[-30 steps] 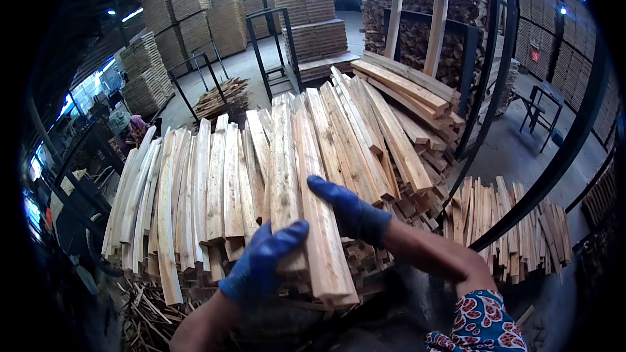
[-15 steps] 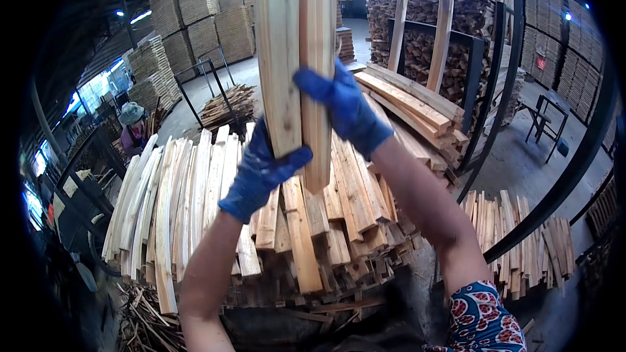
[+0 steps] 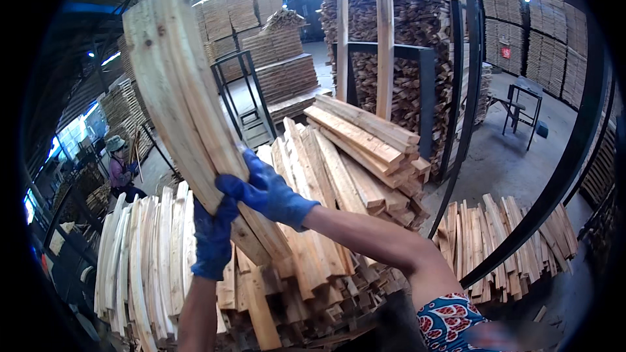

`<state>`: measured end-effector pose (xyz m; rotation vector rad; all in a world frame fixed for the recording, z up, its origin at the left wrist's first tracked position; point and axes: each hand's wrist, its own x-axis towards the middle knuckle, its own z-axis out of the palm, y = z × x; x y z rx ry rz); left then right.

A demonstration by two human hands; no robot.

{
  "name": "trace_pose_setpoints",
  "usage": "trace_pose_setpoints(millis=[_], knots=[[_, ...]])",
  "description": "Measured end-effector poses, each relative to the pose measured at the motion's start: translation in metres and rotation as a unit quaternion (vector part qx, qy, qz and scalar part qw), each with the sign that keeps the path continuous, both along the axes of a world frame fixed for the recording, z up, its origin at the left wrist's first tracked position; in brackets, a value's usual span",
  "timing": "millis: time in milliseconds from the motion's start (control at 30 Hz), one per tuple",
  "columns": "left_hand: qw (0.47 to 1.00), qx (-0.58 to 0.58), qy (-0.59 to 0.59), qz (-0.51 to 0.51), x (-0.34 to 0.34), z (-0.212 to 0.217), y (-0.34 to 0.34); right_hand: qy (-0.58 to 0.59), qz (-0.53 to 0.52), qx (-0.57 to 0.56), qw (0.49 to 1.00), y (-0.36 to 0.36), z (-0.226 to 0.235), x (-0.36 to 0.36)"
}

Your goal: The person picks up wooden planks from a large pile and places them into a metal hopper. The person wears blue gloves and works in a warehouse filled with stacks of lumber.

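Leaning the boards (image 3: 179,104) left of their nearly upright stance a half second ago, I hold them above the wood pile (image 3: 147,248), left hand (image 3: 214,234) and right hand (image 3: 267,195) both gripping them; they seem lifted free, handled as one bundle.

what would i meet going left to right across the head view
Person in a hat, gloved left hand, gloved right hand, slanting stack of boards, dark-legged stand. Left out: the held boards, which overlap both hands.
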<state>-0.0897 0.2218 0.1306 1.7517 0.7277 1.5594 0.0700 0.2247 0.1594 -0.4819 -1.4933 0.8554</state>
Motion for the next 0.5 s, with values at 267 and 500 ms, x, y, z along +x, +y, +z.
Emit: trace_pose_setpoints(millis=[267,500], knots=[[0.922,-0.182,-0.191,-0.282,0.129,0.085,0.051,-0.113,-0.005,-0.130,0.985,0.027,0.117,0.138],[0.914,-0.246,-0.170,-0.273,0.242,0.080,0.084,-0.379,-0.287,-0.017,0.880,0.068,0.145,0.271]])
